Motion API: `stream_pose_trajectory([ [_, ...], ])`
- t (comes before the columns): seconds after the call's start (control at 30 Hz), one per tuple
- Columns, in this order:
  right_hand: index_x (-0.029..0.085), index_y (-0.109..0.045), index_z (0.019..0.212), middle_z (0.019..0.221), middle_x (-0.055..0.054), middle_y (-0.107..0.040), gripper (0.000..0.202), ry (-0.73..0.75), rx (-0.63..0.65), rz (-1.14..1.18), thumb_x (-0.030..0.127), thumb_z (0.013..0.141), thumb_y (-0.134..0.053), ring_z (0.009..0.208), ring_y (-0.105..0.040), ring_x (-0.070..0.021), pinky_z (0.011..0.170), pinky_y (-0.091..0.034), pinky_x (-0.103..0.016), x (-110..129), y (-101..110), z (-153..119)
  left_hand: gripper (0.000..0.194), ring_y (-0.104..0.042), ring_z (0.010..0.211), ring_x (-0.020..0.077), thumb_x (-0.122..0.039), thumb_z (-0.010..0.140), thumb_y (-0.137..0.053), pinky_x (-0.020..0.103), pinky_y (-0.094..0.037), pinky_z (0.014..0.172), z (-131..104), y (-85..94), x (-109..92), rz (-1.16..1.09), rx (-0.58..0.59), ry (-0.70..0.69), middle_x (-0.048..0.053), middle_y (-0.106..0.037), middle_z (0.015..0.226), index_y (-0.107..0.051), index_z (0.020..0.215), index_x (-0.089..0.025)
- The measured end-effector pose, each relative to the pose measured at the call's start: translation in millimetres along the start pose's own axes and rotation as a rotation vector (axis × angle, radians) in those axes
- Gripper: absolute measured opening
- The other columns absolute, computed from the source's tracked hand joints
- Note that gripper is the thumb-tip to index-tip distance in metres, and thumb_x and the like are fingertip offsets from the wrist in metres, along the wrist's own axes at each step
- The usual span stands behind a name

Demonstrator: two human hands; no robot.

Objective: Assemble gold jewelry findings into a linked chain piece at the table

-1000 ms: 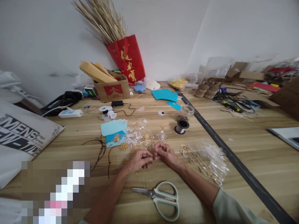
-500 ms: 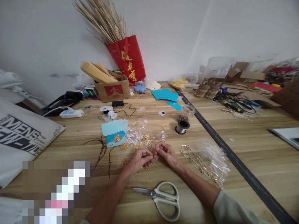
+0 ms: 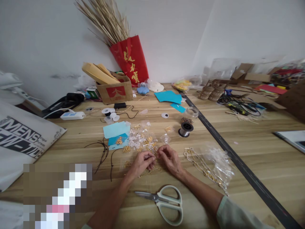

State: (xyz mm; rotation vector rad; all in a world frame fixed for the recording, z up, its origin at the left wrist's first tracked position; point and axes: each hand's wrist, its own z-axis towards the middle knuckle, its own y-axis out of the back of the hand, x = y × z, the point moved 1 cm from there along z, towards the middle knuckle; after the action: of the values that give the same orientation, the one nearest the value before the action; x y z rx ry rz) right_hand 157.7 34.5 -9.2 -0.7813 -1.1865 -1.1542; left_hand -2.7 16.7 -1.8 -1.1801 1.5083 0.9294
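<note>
Bench (image 3: 147,219): carries everything named here.
Long chains (image 3: 202,171): gold and silver, laid out right of the hands beside clear bags (image 3: 220,162); they look largely made up, whether finished cannot be told.
Scissors (image 3: 154,197): nearer the body than the hands, unheld.
Left hand (image 3: 142,163): over the gold chain, grip with fingertips pressed together; anything pinched is too small to tell.
Right hand (image 3: 171,159): just beside the left, thumb and forefinger pressed together, contents hidden.
Spool (image 3: 185,130): upright beyond the right hand, unheld.
Gold chain (image 3: 150,172): on the bench below the left hand; how complete is unclear.
Findings (image 3: 137,140): gold and silver, many loose and unused beyond the hands.
</note>
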Motion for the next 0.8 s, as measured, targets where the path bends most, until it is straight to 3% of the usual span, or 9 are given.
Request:
stream_pose_trajectory([
  [0.17, 0.018, -0.053, 0.083, 0.072, -0.002, -0.057, 0.013, 0.016, -0.001, -0.077, 0.03, 0.088, -0.049, 0.064, -0.054, -0.0136, 0.057, -0.042, -0.024, 1.0, 0.0, -0.3, 0.026, -0.051, 0.044, 0.0085, -0.038, 0.071, -0.063, 0.02, -0.042, 0.044, -2.8, 1.1, -4.3, 0.087, -0.051, -0.023, 0.001, -0.062, 0.06, -0.058, 0.074, -0.013],
  [0.4, 0.017, -0.053, 0.081, 0.075, -0.002, -0.054, 0.013, 0.059, -0.027, -0.167, 0.027, 0.087, -0.049, 0.068, -0.052, -0.0135, 0.056, -0.043, -0.022, 3.3, -0.5, -0.6, 0.016, -0.051, 0.056, 0.012, -0.027, 0.073, -0.059, 0.021, -0.039, 0.052, -2.2, 2.1, -5.0, 0.378, -0.135, -0.221, 0.001, -0.059, 0.058, -0.064, 0.066, -0.013],
  [0.8, 0.018, -0.053, 0.083, 0.079, -0.004, -0.054, 0.01, 0.161, -0.029, -0.185, 0.023, 0.088, -0.047, 0.073, -0.054, -0.0141, 0.063, -0.047, -0.024, 5.8, -0.8, -3.2, 0.014, -0.058, 0.062, 0.0158, -0.02, 0.074, -0.057, 0.025, -0.044, 0.06, -6.7, -4.8, -13.1, 0.571, -0.126, -0.287, 0.004, -0.067, 0.066, -0.07, 0.074, -0.015],
])
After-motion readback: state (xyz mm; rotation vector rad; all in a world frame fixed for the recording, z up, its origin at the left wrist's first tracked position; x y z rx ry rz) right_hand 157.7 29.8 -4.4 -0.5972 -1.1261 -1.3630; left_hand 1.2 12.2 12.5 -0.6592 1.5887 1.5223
